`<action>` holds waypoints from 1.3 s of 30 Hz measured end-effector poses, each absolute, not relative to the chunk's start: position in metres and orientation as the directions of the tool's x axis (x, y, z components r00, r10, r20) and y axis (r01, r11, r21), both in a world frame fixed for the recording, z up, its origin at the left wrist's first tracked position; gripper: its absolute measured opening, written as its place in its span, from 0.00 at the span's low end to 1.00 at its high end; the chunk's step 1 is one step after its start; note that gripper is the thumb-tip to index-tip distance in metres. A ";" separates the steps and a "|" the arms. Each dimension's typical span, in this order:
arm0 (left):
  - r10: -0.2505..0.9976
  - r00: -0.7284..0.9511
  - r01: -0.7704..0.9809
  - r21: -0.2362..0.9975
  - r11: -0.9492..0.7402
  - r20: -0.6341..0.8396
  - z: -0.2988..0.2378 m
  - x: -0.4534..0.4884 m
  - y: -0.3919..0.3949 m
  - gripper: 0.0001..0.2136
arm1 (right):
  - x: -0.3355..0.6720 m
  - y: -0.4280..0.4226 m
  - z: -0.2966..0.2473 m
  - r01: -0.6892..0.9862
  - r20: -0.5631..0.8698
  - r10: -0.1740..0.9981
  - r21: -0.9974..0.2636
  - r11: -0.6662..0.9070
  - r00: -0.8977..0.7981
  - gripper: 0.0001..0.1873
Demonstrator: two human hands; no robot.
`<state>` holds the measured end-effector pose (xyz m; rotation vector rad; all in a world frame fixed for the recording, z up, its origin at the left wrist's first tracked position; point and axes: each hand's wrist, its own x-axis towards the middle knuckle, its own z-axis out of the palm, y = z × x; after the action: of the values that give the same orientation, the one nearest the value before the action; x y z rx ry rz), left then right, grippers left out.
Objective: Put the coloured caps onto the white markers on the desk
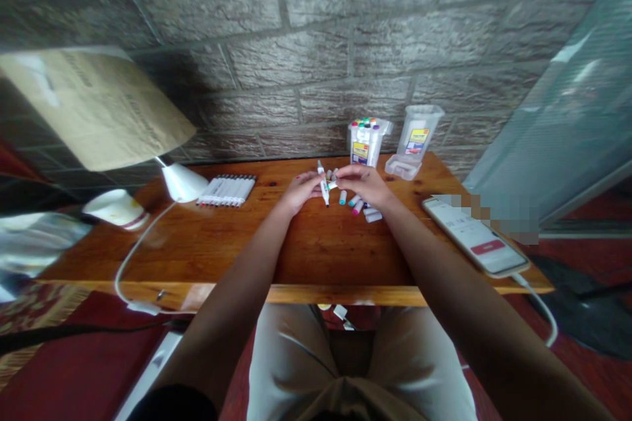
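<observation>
My left hand point(302, 191) is closed on a white marker point(323, 183) with dark ends, held nearly upright. My right hand point(366, 183) pinches a small white cap with a green end point(332, 185) just to the right of that marker. Whether the cap touches the marker I cannot tell. Under and beside my right hand lie several loose marker caps, among them a teal one point(342, 197), a pink one point(357, 208) and a white one point(374, 216). My right hand and fingers partly hide this pile.
A row of white markers point(227, 191) lies on the wooden table point(340, 260) at left, by a lamp point(182, 182) and paper cup point(116, 208). Behind my hands stand a marker-filled clear box point(363, 145) and an open clear box point(417, 138). A phone point(476, 237) charges at right.
</observation>
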<state>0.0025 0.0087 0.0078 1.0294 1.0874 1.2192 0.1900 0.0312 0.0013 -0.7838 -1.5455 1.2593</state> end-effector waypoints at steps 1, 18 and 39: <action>0.997 0.032 -0.183 0.980 0.077 -0.073 0.008 0.002 0.009 0.08 | 0.190 0.030 0.001 -0.081 0.269 0.901 -0.963 0.257 -0.341 0.11; 0.994 0.042 -0.151 0.983 0.102 -0.096 0.007 0.002 0.010 0.11 | 0.184 0.026 -0.001 0.043 0.384 0.862 -0.907 0.420 -0.330 0.10; 0.996 0.050 -0.110 0.991 0.073 -0.068 0.006 0.002 0.010 0.09 | 0.186 0.029 -0.002 0.276 0.467 0.867 -0.822 0.498 -0.174 0.05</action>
<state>0.0016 0.0100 0.0065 1.0971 1.1257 1.1745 0.1860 0.0294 -0.0021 -0.9778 -1.7091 0.7152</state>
